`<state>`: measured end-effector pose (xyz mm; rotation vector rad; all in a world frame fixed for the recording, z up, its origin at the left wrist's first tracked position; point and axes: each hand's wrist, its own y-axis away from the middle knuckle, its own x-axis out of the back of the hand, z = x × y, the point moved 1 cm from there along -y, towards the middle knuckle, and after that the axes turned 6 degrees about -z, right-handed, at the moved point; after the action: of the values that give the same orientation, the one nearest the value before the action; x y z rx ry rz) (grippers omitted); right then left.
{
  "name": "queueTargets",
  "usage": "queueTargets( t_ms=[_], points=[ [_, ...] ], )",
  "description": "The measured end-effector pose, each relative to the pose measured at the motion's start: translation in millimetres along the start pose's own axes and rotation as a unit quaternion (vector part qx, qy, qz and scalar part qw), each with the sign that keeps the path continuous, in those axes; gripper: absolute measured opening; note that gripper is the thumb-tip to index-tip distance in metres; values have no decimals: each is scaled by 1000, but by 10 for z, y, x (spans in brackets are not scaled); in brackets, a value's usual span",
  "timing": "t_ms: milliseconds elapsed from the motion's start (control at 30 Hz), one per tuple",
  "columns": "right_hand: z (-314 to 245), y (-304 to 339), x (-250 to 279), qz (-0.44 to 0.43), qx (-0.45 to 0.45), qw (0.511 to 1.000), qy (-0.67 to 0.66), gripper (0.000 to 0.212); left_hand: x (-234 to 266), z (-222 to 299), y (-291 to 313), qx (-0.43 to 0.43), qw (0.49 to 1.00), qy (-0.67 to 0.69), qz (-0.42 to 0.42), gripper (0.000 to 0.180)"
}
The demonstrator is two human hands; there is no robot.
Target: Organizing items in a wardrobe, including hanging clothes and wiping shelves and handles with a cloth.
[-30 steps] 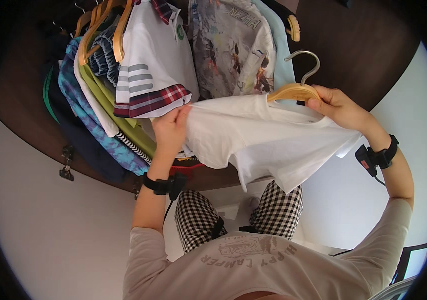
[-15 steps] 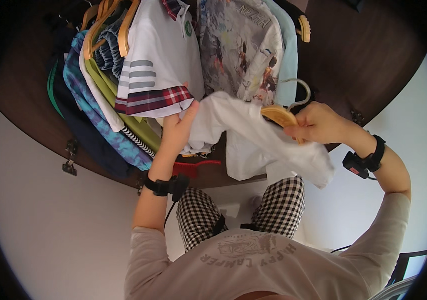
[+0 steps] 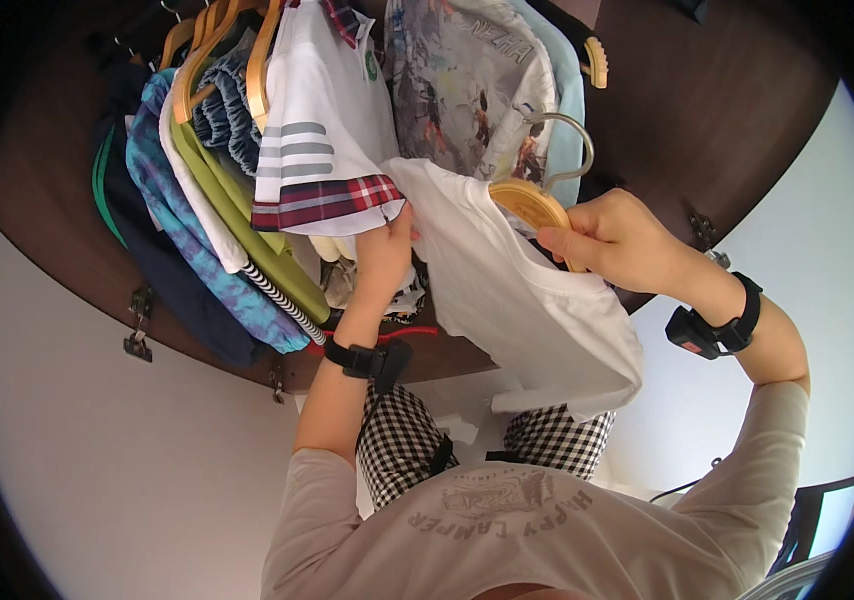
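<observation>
Dark brown wardrobe [image 3: 747,120], seen from above. White T-shirt [image 3: 527,315] in front of it, mid-air over the person's knees, hanging slack. Wooden hanger [image 3: 537,203] lies across its neckline, metal hook out; ends hidden, apparently inside the shirt. Right hand [image 3: 617,240] pinches the hanger near the collar, thumb on top, fingers curled closed. Left hand [image 3: 385,260] sits at the shirt's other shoulder, under a plaid-trimmed white shirt [image 3: 322,130]; fingertips partly hidden, cannot tell how closed or what they grip. Step, as I judge it: seating shirt on hanger. Calls for a steady right hand, shoulder cloth drawn even. Beyond: grey printed garment [image 3: 467,90], tie-dyed blue one [image 3: 182,230], metal hinge [image 3: 139,325], pale wall [image 3: 147,450].
</observation>
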<state>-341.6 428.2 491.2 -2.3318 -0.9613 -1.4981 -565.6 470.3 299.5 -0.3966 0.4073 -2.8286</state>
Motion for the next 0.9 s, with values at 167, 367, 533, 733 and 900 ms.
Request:
queueTargets(
  t_ms=[167, 367, 533, 733, 900],
  points=[
    [9, 152, 34, 20, -17, 995, -101, 35, 8, -87, -164, 43, 964, 256, 51, 12],
    [50, 292, 51, 67, -106, 980, -158, 34, 204, -343, -265, 36, 980, 157, 121, 14],
    [35, 24, -44, 84, -75, 974, -197, 36, 26, -202, -229, -84, 983, 91, 136, 26],
    [-195, -544, -73, -27, -46, 944, -326, 31, 134, 960, 705, -389, 919, -45, 36, 49],
    [-413, -936, 40, -33, 13, 944, -329, 32, 426, 1225, 974, -188, 981, 50, -3, 72]
  ],
)
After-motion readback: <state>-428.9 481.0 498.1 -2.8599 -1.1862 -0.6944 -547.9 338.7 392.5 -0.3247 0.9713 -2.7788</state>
